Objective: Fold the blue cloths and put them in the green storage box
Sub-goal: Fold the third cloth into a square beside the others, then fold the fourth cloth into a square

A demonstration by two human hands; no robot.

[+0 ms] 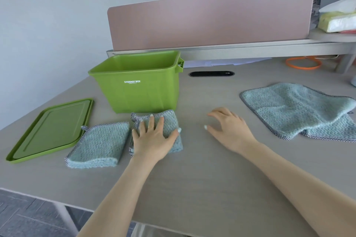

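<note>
Three pale blue fluffy cloths w/ black-and-white checked trim lie on the grey-beige bench (192, 179). Folded blue cloth under the left hand (174, 121) sits just in front of the green plastic storage box (137, 90), nearly touching its front wall. Second folded blue cloth (98, 144) lies just left of it, edges close, w/ a small hanging loop at its far left corner. Unfolded blue cloth (294, 109) is spread and rumpled well to the right, near edge doubled over itself.

Green box stands upright, lid off, white "STORAGE BOX" print on the front, handle lug on its right end. Only the upper inner walls show; floor of the box hidden, so can't tell if anything's inside. Flat green plastic lid (52, 129) lies on the bench left of the box, its near right corner just beside the second folded cloth.

Left hand (154, 134) lies palm-down on the folded cloth, fingers (151, 121) straight and spread, pressing flat, not curled round anything. Right hand (227, 127) is over bare bench btwn the folded cloth and the unfolded one, palm down, fingers loosely bent, holding nothing; can't tell if the tips touch the bench.

Behind: pink desk divider panel (212, 17), black oval cable slot (212, 73), orange ring (303, 63) at far right.
</note>
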